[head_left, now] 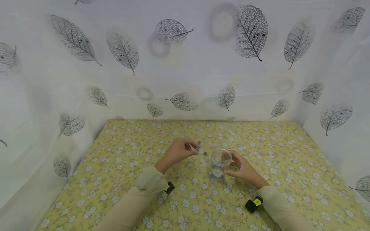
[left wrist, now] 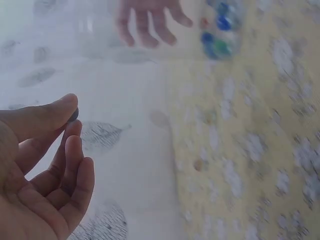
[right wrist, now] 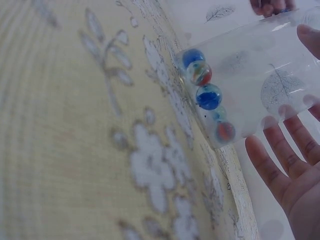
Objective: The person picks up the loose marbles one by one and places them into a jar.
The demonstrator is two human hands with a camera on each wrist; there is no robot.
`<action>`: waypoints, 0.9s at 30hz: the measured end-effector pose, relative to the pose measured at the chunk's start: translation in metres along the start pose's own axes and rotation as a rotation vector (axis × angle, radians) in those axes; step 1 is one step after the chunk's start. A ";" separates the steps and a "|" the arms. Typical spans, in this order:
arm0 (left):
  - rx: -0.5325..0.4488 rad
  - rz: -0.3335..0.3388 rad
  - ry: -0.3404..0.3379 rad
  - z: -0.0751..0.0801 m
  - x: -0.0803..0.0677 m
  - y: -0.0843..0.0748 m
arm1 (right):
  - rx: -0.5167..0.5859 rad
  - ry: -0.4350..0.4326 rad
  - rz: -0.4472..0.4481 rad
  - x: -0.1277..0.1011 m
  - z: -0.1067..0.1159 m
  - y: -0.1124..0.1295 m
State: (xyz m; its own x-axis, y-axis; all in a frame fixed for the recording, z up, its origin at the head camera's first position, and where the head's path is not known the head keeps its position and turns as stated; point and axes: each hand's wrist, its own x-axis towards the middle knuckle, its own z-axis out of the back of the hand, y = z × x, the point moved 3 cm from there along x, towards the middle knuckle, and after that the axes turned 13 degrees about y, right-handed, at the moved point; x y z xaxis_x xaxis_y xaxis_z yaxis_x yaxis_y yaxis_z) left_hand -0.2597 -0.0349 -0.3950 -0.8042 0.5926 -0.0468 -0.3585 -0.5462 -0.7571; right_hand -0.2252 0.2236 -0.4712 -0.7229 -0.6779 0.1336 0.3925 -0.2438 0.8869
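Observation:
Between the thumb and forefinger of my left hand [head_left: 179, 150] is a small dark marble [left wrist: 74, 115], pinched at the fingertips. A clear plastic jar [head_left: 221, 163] stands upright on the tablecloth to the right of it, its mouth uncovered. My right hand [head_left: 243, 168] holds the jar from its right side, thumb and fingers curved about the wall. Several glass marbles [right wrist: 208, 96], blue, green and red-swirled, lie at the jar's bottom. Two loose marbles, one farther off [head_left: 199, 142] and one nearer [head_left: 205, 153], rest on the cloth by the left fingertips.
A yellow flowered tablecloth [head_left: 138, 195] covers the table. White curtains [head_left: 199, 73] printed with dark leaves hang behind it and along both sides. Black cameras are strapped at the left wrist [head_left: 169, 187] and the right wrist [head_left: 253, 204].

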 end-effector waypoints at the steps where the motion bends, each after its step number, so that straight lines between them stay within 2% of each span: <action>1: -0.011 -0.018 -0.004 0.000 -0.002 -0.007 | 0.000 0.001 0.001 0.000 0.000 0.000; 6: -0.017 -0.104 -0.013 -0.005 -0.005 -0.033 | 0.018 0.008 -0.022 -0.001 0.000 0.000; 12: -0.022 -0.170 0.002 -0.016 0.001 -0.045 | 0.023 0.014 -0.035 -0.001 0.000 0.000; 27: 0.021 -0.137 0.044 -0.035 0.017 -0.050 | 0.006 0.015 -0.033 -0.001 0.000 0.000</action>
State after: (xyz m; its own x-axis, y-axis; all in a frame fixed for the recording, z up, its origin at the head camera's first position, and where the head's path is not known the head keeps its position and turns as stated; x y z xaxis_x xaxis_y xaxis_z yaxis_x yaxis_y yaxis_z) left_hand -0.2389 0.0227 -0.3808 -0.7256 0.6875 0.0277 -0.4741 -0.4704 -0.7443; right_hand -0.2242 0.2246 -0.4709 -0.7266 -0.6802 0.0972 0.3651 -0.2623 0.8932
